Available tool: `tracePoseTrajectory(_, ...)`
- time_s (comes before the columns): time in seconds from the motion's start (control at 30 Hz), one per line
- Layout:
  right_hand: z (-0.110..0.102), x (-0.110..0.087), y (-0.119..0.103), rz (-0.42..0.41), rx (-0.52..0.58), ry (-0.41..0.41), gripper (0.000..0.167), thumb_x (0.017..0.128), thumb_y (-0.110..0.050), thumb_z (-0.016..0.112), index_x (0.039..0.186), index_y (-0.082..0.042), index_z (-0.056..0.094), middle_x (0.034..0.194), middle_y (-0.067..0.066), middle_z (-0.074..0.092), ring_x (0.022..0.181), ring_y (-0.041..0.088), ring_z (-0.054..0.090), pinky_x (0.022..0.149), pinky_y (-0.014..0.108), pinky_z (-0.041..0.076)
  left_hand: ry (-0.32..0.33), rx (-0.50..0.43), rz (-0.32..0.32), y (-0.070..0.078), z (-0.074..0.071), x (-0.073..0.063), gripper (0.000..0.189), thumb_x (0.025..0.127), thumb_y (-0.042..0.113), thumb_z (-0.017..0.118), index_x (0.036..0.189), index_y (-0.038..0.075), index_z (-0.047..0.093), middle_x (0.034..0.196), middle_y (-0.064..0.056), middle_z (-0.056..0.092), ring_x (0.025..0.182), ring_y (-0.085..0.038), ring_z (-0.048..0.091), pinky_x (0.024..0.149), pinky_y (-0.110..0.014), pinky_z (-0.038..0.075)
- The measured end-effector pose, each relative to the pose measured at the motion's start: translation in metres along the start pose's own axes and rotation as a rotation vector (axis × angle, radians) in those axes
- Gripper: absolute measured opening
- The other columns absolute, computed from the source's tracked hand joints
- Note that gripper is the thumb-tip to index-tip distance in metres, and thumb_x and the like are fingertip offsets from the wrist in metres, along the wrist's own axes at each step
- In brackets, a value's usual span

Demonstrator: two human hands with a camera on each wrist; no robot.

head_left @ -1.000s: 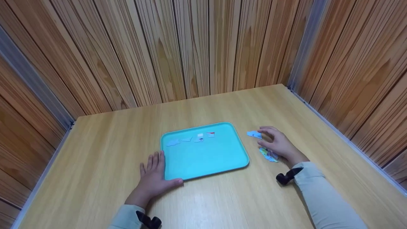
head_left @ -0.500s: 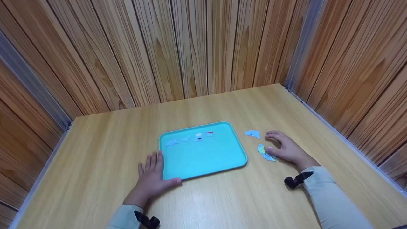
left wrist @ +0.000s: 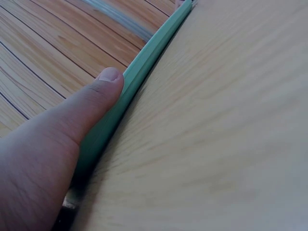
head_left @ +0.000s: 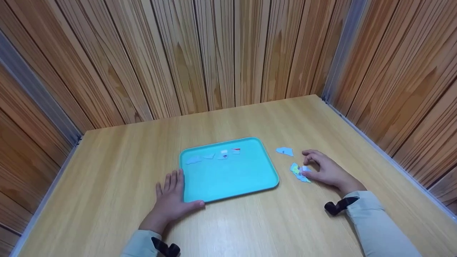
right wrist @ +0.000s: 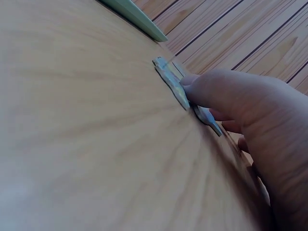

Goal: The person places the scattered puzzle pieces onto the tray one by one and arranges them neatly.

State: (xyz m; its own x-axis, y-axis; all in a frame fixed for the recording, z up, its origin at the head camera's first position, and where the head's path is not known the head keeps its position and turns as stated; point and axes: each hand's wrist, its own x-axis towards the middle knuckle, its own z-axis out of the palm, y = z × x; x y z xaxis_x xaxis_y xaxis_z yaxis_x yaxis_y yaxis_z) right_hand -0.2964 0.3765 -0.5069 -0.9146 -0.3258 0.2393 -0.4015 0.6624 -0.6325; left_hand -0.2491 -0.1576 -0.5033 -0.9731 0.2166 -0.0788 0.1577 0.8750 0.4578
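- Compared with a second ago, the right hand (head_left: 326, 173) sits further right in the frame, away from the lone blue piece (head_left: 284, 151), which now shows whole; the left hand (head_left: 170, 203) and the tray (head_left: 232, 180) look unmoved.
- Four or so pieces are already inside the tray, at the centre of the frame, in a rough row along its upper part: a broad pale piece (head_left: 194, 160) at the left end, a narrow piece (head_left: 209, 156), a dark-marked piece (head_left: 222, 156), then a red-edged piece (head_left: 236, 151) at the right end.
- Left outside, right of centre on the tabletop (head_left: 107, 178), are the lone blue piece and, just below it, the multicoloured heap (head_left: 295, 170); overlap hides how many pieces that holds.
- Judging by this split, the work seems part-way along, with the lower part of the tray bare.
- Right hand: the thumb touches the heap, fingers loosely bent and apart from the thumb; no firm pinch shows.
- Left hand: fingers spread at the tray's left edge, lower left of centre, thumb against its near side, apparently steadying it.
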Motion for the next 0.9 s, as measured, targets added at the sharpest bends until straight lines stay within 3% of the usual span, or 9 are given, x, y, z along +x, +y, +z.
tracePoseTrajectory(0.33, -0.008, -0.005, -0.001, 0.039, -0.03, 0.004, 0.023, 0.088, -0.032, 0.081, 0.095, -0.015, 0.066, 0.141, 0.017, 0.055, 0.137, 0.043, 0.043, 0.112, 0.062, 0.027, -0.009, 0.004, 0.001, 0.002, 0.001, -0.001, 0.137, 0.072, 0.087, 0.06, 0.162, 0.007, -0.004, 0.168, -0.021, -0.008, 0.153, -0.041, -0.013, 0.113, -0.068, -0.015)
tracePoseTrajectory(0.73, -0.011, -0.007, 0.002, 0.056, 0.001, 0.005, 0.009, 0.089, -0.015, 0.079, 0.091, -0.014, 0.07, 0.141, 0.019, 0.054, 0.137, 0.045, 0.042, 0.11, 0.062, 0.029, -0.018, 0.002, -0.011, 0.001, 0.001, 0.001, 0.138, 0.071, 0.088, 0.061, 0.161, 0.009, -0.007, 0.168, -0.02, -0.01, 0.153, -0.041, -0.014, 0.113, -0.068, -0.016)
tracePoseTrajectory(0.83, -0.01, -0.006, 0.003, 0.042, 0.01, 0.022, 0.009, 0.087, -0.011, 0.079, 0.09, -0.013, 0.071, 0.14, 0.018, 0.055, 0.136, 0.043, 0.043, 0.113, 0.036, 0.033, -0.008, -0.002, 0.0, 0.0, 0.0, 0.001, 0.138, 0.072, 0.087, 0.062, 0.162, 0.007, -0.005, 0.167, -0.022, -0.008, 0.153, -0.042, -0.013, 0.113, -0.069, -0.015)
tracePoseTrajectory(0.9, -0.009, -0.006, 0.003, 0.033, 0.013, 0.03, 0.01, 0.087, -0.009, 0.079, 0.091, -0.013, 0.071, 0.14, 0.017, 0.055, 0.135, 0.042, 0.044, 0.108, 0.019, 0.03, -0.001, -0.001, 0.005, 0.0, 0.0, 0.0, 0.138, 0.071, 0.087, 0.062, 0.162, 0.007, -0.003, 0.167, -0.023, -0.006, 0.153, -0.043, -0.011, 0.113, -0.07, -0.014)
